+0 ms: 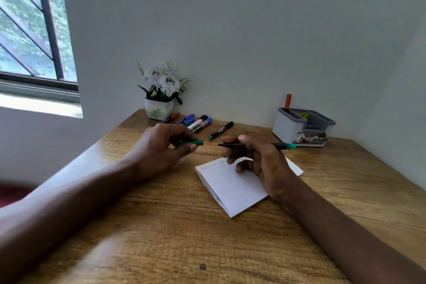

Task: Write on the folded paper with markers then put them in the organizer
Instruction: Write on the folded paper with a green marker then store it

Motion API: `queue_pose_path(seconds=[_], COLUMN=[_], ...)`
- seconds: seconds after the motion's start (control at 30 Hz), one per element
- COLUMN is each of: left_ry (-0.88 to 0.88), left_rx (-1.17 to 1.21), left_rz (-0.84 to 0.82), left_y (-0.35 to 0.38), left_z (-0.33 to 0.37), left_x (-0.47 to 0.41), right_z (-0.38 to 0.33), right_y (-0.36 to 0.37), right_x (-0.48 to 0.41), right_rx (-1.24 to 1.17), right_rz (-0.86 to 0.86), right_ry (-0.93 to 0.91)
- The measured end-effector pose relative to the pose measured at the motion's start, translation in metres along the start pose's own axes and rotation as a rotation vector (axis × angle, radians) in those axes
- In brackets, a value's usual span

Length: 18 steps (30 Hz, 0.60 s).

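**Green marker uncapped, one marker filed, most of the job ahead**

My left hand point(161, 145) pinches a green cap point(196, 142) between thumb and fingertips, just above the table point(161, 226). My right hand point(260, 159) has its fingers curled round the green marker point(280, 145). It lies nearly level, with the bare tip pointing left toward the cap and clear of the paper. The folded paper point(232, 187) lies on the table under and in front of my right hand. It has a few faint marks near its far corner, too small for me to read.

I'd put the task somewhere in its early-to-middle stretch. The grey organizer point(297, 127) stands at the far right of the table, well apart from the paper. One red marker point(287, 101) stands upright in its back-left compartment, so I count that one as done. A cluster of markers point(196, 123) lies near the back edge beside the flower pot point(159, 108). One black marker with a green end point(221, 130) lies apart from them, between the cluster and my right hand. None of these is in the organizer.

I can't tell whether I'm about to write or about to cap. Either way, I have to finish with this green one, cap it and put it in the organizer, then do the same with the loose ones
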<state>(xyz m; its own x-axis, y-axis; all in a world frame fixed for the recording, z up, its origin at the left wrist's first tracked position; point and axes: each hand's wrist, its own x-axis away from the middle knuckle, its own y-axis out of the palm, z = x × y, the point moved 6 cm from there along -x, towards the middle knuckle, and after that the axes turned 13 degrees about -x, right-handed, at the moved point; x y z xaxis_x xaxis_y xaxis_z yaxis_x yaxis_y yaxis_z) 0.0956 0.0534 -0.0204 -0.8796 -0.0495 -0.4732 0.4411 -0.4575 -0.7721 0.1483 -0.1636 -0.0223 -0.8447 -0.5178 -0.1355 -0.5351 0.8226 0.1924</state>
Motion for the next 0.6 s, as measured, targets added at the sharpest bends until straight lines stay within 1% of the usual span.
queue_pose_path(seconds=[0.1,0.3,0.4,0.6], left_ry=[0.057,0.126,0.138,0.119], left_rx=[0.137,0.168,0.190,0.324], left_rz=[-0.035,-0.061,-0.066,-0.067], left_y=[-0.002,-0.001,-0.003,-0.007], left_z=[0.007,0.024,0.028,0.025], left_x=[0.002,0.007,0.008,0.009], right_z=[-0.002,-0.006,-0.006,-0.007], right_y=[0.006,0.008,0.010,0.010], right_x=[0.003,0.008,0.008,0.009], right_rx=[0.008,0.006,-0.005,-0.102], right_rz=[-0.053,-0.095,-0.103,-0.078], right_ry=[-0.038,-0.100,-0.101,-0.105])
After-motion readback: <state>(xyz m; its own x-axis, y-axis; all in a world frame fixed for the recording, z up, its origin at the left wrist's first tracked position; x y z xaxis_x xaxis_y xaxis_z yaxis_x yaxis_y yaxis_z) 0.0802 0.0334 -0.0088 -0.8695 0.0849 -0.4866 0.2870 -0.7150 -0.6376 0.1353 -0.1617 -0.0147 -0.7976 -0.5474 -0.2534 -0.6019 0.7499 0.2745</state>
